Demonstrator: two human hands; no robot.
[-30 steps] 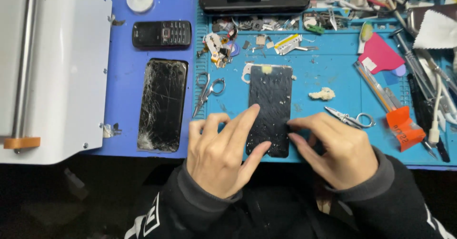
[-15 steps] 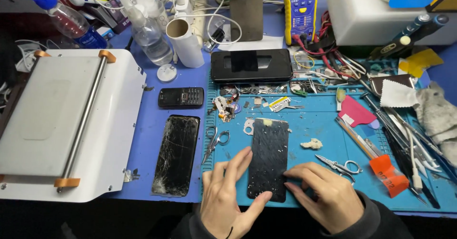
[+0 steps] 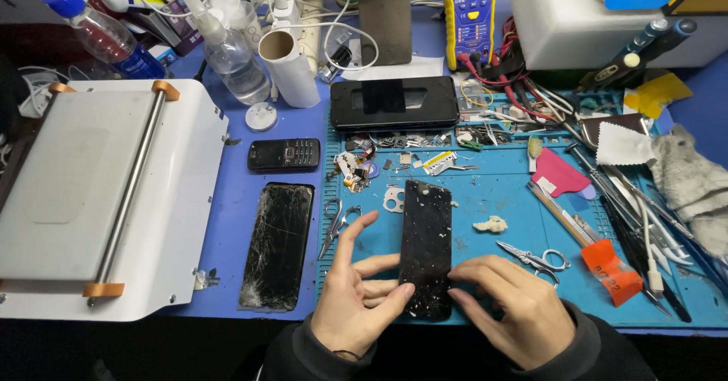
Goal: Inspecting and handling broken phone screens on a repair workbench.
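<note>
Low in the frame's centre, left hand (image 3: 356, 305) and right hand (image 3: 516, 313) fingers pinch a black debris-speckled phone panel (image 3: 426, 248) between them on the blue tabletop (image 3: 493, 191).

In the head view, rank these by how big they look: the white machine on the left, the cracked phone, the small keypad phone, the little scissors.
1. white machine
2. cracked phone
3. keypad phone and scissors: look alike in size, too close to rank.

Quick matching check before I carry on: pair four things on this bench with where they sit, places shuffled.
1. black screen panel
2. cracked phone
3. keypad phone
4. small scissors

A. above the cracked phone, on the blue table
B. between left hand and right hand
C. just above the right hand
D. beside the white machine

Pairs: 1-B, 2-D, 3-A, 4-C
</note>
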